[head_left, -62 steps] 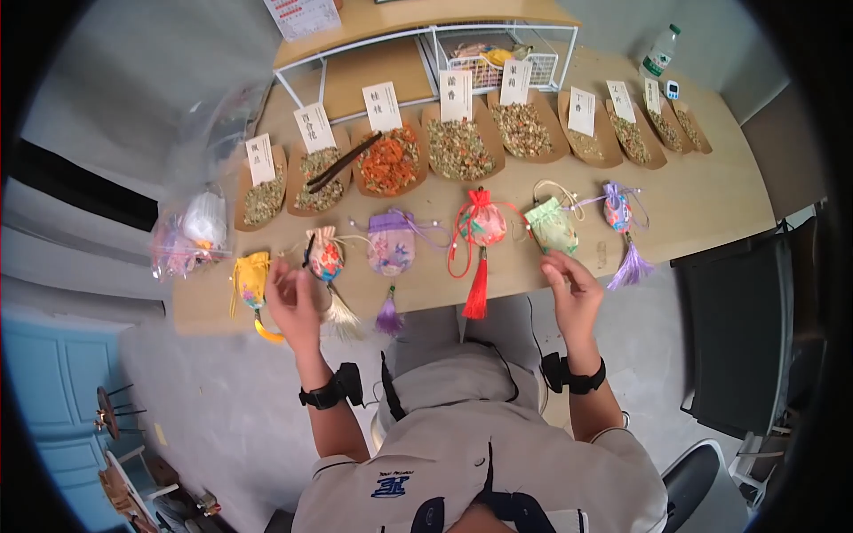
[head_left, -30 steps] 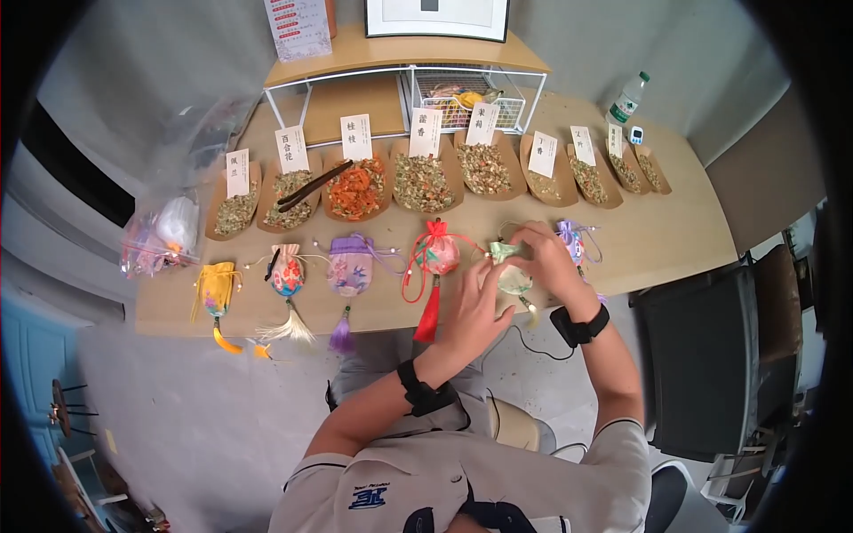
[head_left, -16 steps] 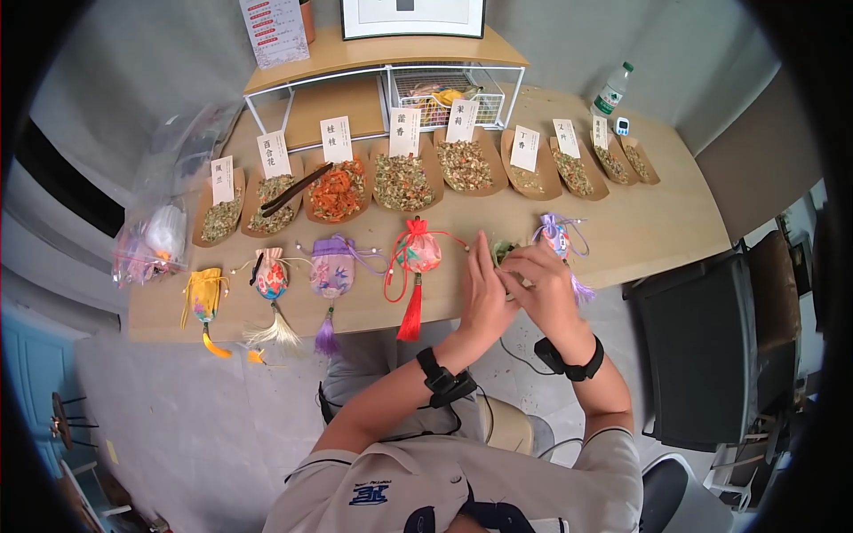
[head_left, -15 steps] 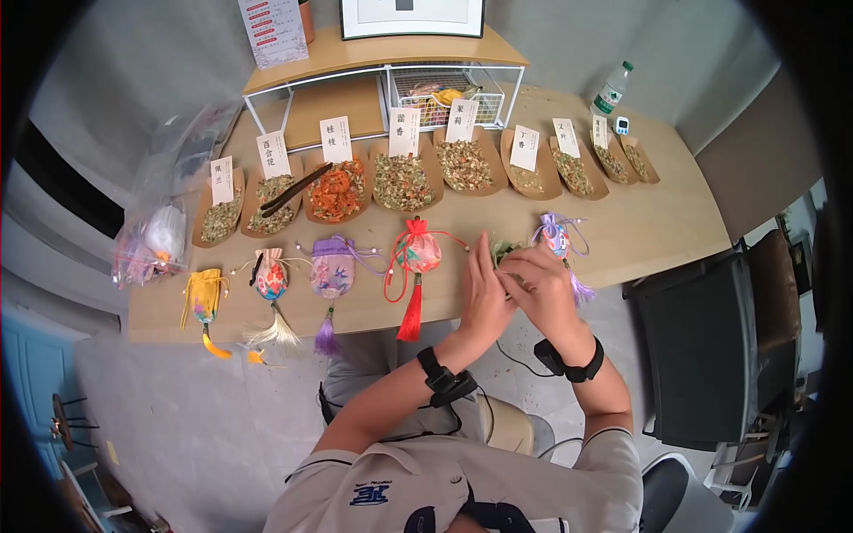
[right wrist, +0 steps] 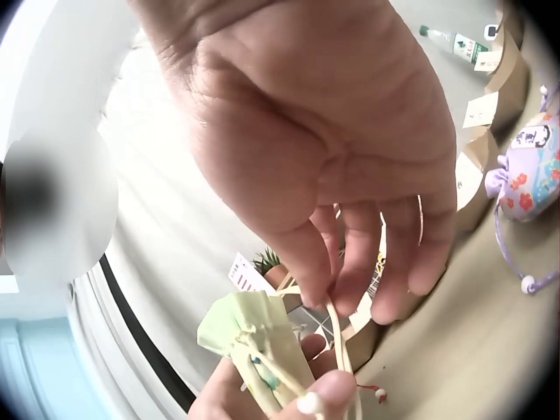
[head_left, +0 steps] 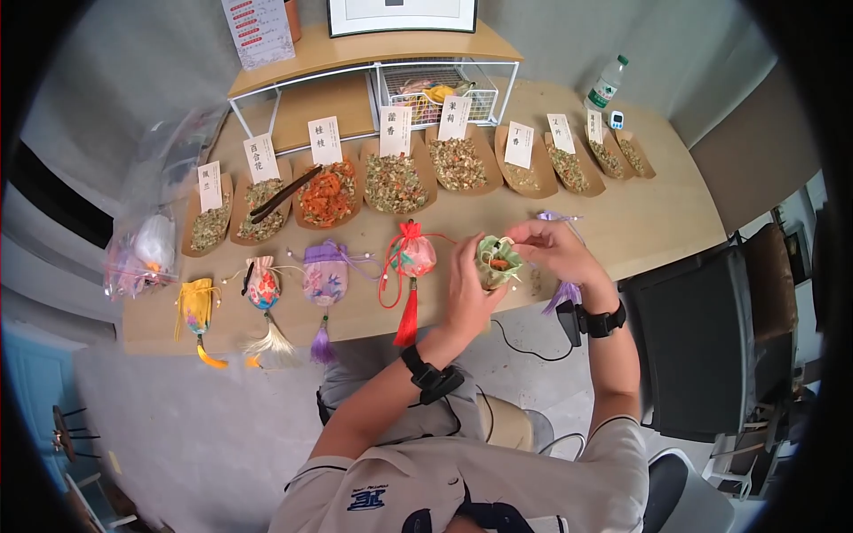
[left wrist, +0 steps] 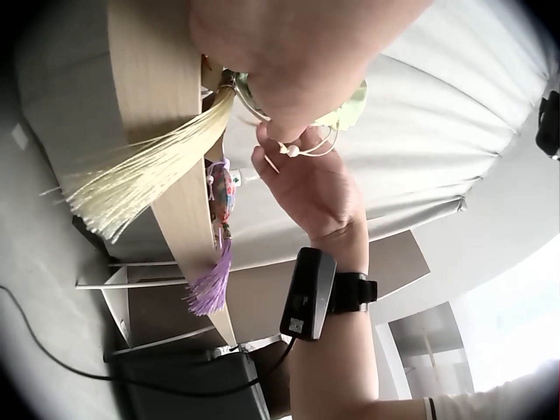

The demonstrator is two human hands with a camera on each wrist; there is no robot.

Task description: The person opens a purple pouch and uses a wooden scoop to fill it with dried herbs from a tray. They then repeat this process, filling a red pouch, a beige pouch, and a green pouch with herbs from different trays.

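My left hand [head_left: 471, 295] grips a pale green drawstring pouch [head_left: 488, 255], held up above the table's front edge. Its mouth faces the head camera, and something orange shows inside. In the right wrist view the pouch [right wrist: 271, 346] stands upright with its neck gathered. The thumb and forefinger of my right hand [head_left: 560, 250] pinch a cream drawstring [right wrist: 339, 346] beside the mouth. A cream tassel [left wrist: 157, 166] hangs below the pouch in the left wrist view. Directly behind my right hand lies a purple pouch, mostly hidden in the head view, its purple tassel [head_left: 562, 296] showing.
Red [head_left: 413, 255], purple [head_left: 325, 277], floral [head_left: 264, 286] and yellow pouches [head_left: 195, 304] lie along the front of the table [head_left: 498, 209]. Behind them runs a row of labelled paper trays of dried herbs, with dark tongs [head_left: 286, 194] across two. A bottle [head_left: 606, 83] stands back right.
Both hands came over to the green pouch, which was lying on the table. It is now lifted in my left hand, its mouth spread, and my right hand has drawn away rightward from it.
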